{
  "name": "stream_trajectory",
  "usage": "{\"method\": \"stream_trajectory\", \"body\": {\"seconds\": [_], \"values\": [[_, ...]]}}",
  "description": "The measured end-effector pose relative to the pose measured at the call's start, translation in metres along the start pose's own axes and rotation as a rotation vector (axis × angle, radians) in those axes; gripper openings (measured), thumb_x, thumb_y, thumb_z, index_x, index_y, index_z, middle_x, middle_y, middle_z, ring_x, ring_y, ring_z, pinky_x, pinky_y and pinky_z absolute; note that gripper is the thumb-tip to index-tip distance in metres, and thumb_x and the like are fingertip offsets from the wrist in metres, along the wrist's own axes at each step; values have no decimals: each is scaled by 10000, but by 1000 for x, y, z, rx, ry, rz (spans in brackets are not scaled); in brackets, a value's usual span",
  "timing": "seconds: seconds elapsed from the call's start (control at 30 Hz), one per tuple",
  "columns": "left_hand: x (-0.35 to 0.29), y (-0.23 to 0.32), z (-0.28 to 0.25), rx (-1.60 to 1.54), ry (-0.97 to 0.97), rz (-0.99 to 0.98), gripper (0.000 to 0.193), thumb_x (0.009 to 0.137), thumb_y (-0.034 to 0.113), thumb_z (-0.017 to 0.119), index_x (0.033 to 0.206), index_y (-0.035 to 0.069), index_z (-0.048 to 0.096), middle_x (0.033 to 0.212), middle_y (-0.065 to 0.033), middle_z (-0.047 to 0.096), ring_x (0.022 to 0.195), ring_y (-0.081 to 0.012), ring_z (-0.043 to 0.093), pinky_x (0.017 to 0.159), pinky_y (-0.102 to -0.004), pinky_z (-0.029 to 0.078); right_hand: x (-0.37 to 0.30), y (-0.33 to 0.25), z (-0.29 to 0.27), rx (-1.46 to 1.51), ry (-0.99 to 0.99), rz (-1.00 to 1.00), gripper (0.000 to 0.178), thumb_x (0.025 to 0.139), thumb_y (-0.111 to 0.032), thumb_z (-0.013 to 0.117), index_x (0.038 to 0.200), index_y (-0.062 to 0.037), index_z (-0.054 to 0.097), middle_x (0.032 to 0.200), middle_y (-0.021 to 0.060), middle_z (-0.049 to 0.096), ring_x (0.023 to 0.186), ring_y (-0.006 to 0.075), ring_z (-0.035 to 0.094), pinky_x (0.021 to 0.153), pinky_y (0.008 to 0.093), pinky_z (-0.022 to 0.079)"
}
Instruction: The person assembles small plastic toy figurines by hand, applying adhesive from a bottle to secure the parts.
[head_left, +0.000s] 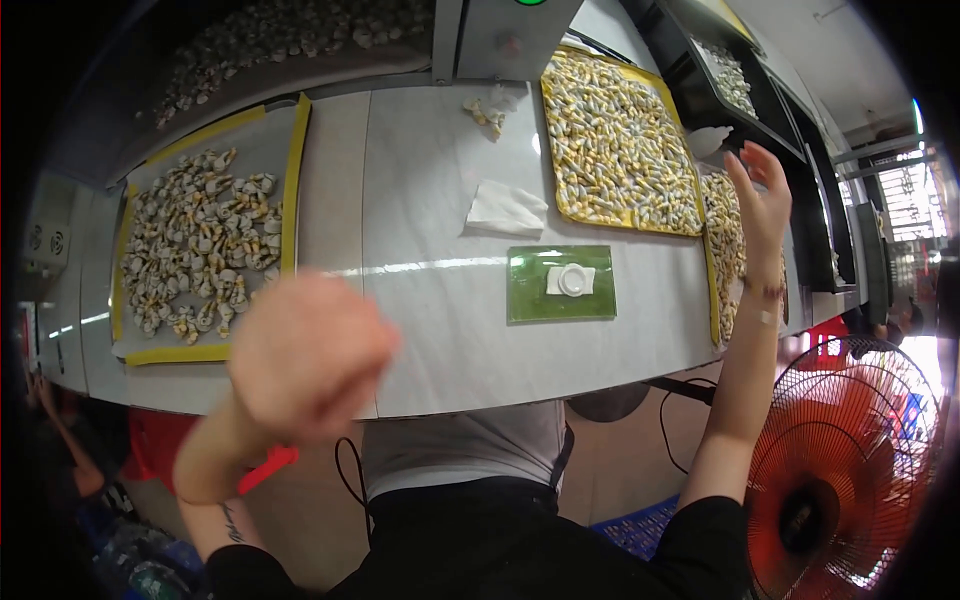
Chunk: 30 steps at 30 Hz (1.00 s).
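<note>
On the desk, a green plate carries a white pad topped by a small round white piece. Left of the plate, the left hand blurs; whether its grip is clenched, I cannot tell. Right of it, the right hand hangs near a yellow-edged tray, grip released.

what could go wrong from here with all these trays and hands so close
The left hand, blurred, overlaps the left tray in this view; if close, it might jostle loose pieces. The small white round piece sits on the green plate and could shift if bumped. The right forearm appears beside the narrow right tray and might catch its rim.
</note>
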<state>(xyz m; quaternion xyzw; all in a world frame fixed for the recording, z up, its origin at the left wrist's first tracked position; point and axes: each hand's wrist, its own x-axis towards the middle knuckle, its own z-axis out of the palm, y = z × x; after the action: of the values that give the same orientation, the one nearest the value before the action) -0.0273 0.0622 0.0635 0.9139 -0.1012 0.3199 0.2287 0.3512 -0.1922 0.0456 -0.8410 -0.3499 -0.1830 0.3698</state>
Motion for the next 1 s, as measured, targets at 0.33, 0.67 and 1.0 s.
{"method": "stream_trajectory", "body": {"seconds": [0.33, 0.67, 1.0], "values": [[78, -251, 0, 868, 8, -219, 251, 788, 292, 582, 953, 108, 626, 949, -98, 630, 911, -292, 561, 837, -381, 440, -132, -117, -24, 158, -104, -68, 197, 687, -42, 645, 878, -22, 599, 924, 100, 601, 879, 211, 531, 775, 304, 402], [75, -245, 1, 928, -143, -459, 185, 855, 160, 513, 993, 64, 589, 1025, -112, 591, 861, -248, 578, 773, -317, 467, -122, -88, -15, 246, -107, 13, 135, 719, -59, 634, 852, -54, 611, 892, 52, 610, 790, 172, 526, 654, 271, 373], [34, 38, 16, -934, -403, -621, 224, 652, -66, 578, 867, -4, 558, 857, -113, 606, 651, -110, 558, 616, -203, 456, -55, -65, 27, -264, -342, -293, 226, 692, -255, 700, 699, -36, 645, 846, 106, 565, 875, 276, 492, 766, 350, 429]]}}
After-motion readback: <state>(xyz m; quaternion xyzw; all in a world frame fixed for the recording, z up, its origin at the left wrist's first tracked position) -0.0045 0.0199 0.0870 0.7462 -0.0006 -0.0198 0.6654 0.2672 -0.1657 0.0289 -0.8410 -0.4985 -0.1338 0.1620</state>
